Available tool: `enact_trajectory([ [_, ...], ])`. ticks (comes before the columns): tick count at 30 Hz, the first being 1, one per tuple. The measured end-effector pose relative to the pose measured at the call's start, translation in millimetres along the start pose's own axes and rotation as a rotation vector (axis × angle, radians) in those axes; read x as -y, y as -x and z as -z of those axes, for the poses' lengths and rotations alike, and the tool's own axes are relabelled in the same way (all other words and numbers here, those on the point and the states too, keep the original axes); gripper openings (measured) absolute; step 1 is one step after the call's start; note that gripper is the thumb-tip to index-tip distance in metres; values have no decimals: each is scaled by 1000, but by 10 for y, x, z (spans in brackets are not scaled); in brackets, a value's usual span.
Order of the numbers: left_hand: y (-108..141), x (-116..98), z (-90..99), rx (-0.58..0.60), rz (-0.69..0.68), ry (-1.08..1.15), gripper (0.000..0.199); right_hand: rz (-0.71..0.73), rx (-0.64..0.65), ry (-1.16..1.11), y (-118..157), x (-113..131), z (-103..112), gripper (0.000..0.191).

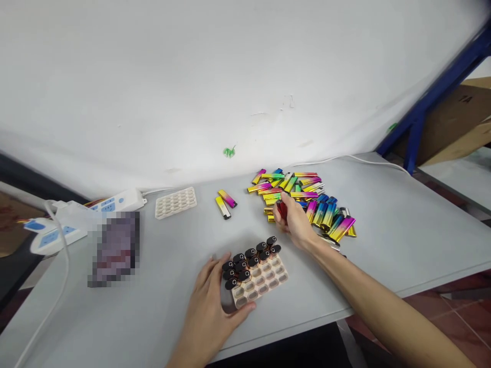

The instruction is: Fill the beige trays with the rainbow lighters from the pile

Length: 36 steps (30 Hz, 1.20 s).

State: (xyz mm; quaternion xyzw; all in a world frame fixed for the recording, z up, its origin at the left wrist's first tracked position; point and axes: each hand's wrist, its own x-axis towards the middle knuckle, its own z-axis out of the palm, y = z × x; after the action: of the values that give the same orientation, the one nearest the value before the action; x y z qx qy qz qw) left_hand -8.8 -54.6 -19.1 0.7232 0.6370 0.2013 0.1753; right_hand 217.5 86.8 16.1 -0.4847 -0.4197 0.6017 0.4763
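My left hand (209,306) braces the near tray, a pale block with oval holes (264,281); its thumb lies along the front edge and its fingers by the left back corner. Several upright sticks with black oval tops (240,266), each marked by a small ring, fill holes along the back and left. My right hand (295,220) is closed around a dark red shiny stick (282,209), mostly hidden by the fingers, at the left of a heap. That heap holds many flat metallic, vape-like sticks (328,214) in gold, purple, blue and green.
Two loose sticks (226,203) lie left of the heap. A second pale tray (176,203) rests near the wall. White power strips (115,203) with cables and a blurred-out item (115,248) are at the left. A blue metal frame (418,112) stands beside cardboard boxes (456,117) at right.
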Motion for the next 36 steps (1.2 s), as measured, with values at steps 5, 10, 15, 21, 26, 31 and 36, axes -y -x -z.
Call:
enact_trajectory([
  [5,-8,23,-12,-15,-9,-13,86,130,43,69,18,34,1,60],
  [10,-22,7,-1,3,-10,-7,83,375,104,271,7,60,47,38],
  [15,-36,0,0,-5,-46,-20,82,604,-23,556,77,201,153,20],
  [21,-50,-9,7,-19,-64,-15,81,729,-184,521,563,551,277,24],
  [26,-42,3,-9,-21,-68,3,80,961,59,744,1003,588,148,23],
  [31,-18,16,-27,-40,-46,16,83,1055,236,1041,1042,154,-28,15],
  [36,-16,14,-32,-31,-58,20,83,1047,266,1158,990,-128,-42,18],
])
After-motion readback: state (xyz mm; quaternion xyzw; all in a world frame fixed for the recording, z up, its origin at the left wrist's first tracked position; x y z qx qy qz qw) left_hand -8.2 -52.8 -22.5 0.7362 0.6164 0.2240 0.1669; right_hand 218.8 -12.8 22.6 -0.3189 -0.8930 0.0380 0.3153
